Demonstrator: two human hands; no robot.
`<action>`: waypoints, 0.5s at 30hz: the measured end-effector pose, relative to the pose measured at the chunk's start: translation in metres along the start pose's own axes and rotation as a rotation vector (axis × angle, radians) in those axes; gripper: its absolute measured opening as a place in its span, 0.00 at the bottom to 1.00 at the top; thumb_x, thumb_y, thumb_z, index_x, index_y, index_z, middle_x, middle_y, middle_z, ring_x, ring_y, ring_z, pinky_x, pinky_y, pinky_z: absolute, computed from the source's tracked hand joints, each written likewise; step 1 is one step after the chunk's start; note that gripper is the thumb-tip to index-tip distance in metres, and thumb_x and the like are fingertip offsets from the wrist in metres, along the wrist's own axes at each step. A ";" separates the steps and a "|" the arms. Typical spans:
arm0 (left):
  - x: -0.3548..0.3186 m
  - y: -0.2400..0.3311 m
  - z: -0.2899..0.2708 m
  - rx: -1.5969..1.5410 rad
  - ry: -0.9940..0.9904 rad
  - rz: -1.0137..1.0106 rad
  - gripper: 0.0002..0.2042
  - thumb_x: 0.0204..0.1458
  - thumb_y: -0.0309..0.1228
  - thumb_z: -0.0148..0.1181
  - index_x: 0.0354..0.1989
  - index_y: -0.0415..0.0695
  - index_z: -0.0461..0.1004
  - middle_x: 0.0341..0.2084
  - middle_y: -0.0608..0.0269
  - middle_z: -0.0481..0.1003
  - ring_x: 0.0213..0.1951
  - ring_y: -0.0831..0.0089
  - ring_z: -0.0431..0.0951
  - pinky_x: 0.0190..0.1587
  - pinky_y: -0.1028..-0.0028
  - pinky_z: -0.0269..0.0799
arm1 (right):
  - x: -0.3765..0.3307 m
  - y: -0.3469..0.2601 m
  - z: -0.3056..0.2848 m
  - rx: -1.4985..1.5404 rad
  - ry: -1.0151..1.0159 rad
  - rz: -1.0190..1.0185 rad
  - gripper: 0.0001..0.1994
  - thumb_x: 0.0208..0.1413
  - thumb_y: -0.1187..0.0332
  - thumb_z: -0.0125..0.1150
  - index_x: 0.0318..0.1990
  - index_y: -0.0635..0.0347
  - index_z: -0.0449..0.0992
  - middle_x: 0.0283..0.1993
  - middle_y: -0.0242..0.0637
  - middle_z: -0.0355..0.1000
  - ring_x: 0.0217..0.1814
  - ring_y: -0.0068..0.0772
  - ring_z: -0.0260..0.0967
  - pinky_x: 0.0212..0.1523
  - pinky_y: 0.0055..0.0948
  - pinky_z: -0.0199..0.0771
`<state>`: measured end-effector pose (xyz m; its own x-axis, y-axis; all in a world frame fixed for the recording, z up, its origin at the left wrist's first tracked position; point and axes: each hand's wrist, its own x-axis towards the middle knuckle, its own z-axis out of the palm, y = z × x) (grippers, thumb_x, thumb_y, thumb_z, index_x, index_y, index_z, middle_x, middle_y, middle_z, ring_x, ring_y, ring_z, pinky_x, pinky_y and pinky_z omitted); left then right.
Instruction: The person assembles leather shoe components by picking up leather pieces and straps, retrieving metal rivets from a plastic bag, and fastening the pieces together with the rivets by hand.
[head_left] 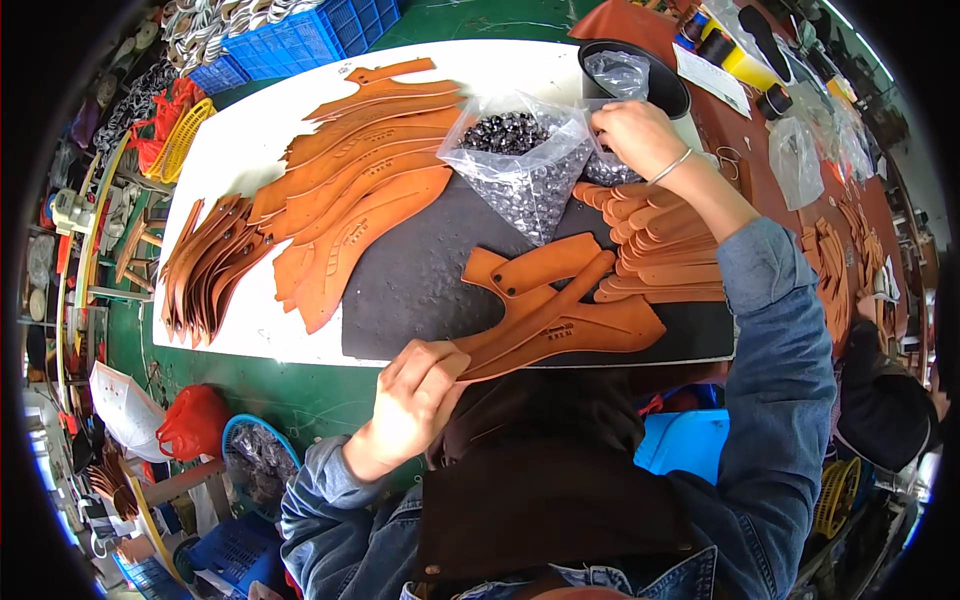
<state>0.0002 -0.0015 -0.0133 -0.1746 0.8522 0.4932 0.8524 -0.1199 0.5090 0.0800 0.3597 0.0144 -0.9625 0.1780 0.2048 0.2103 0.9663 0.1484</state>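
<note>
My left hand [408, 400] is closed on the near left end of a cut tan leather piece [560, 330] with a strap-like part and dark snap fasteners. My right hand [640, 138], a bracelet on its wrist, reaches into a clear plastic bag of small shiny parts [610, 170]. Its fingers are bent together, and their tips are partly hidden. Just left of it stands an open clear bag [520, 170] full of small dark and silvery studs. Stacked tan leather strips [665, 240] lie below my right wrist.
Overlapping leather pieces [375, 150] fan across the white board [240, 150], beside darker stacked strips [205, 270]. A black mat [400, 280] lies under the work. Further back are a black tub [665, 85] and blue crates [310, 40]. Another person [885, 390] sits at the right.
</note>
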 end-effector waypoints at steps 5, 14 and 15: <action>0.005 0.004 -0.005 -0.109 -0.029 -0.032 0.13 0.32 0.18 0.64 0.31 0.38 0.72 0.29 0.58 0.71 0.30 0.62 0.74 0.31 0.70 0.72 | 0.000 0.006 -0.001 0.077 0.039 0.072 0.07 0.49 0.67 0.55 0.25 0.60 0.71 0.25 0.43 0.70 0.30 0.47 0.69 0.32 0.40 0.68; 0.017 0.013 -0.013 -0.434 -0.025 -0.234 0.06 0.44 0.21 0.61 0.30 0.37 0.71 0.27 0.58 0.73 0.28 0.72 0.73 0.32 0.77 0.68 | -0.006 0.012 -0.019 0.505 0.065 0.226 0.08 0.48 0.63 0.57 0.27 0.59 0.74 0.21 0.38 0.72 0.23 0.37 0.70 0.28 0.31 0.68; 0.018 0.012 -0.013 -0.435 -0.027 -0.229 0.06 0.44 0.21 0.61 0.30 0.37 0.71 0.27 0.58 0.73 0.28 0.72 0.73 0.32 0.77 0.68 | -0.008 0.012 -0.021 0.502 0.068 0.230 0.08 0.48 0.63 0.57 0.27 0.59 0.74 0.21 0.38 0.72 0.23 0.37 0.70 0.28 0.31 0.68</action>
<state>0.0014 0.0057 0.0107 -0.3159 0.8936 0.3189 0.5076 -0.1248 0.8525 0.0936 0.3660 0.0347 -0.8849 0.3981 0.2418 0.2897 0.8769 -0.3835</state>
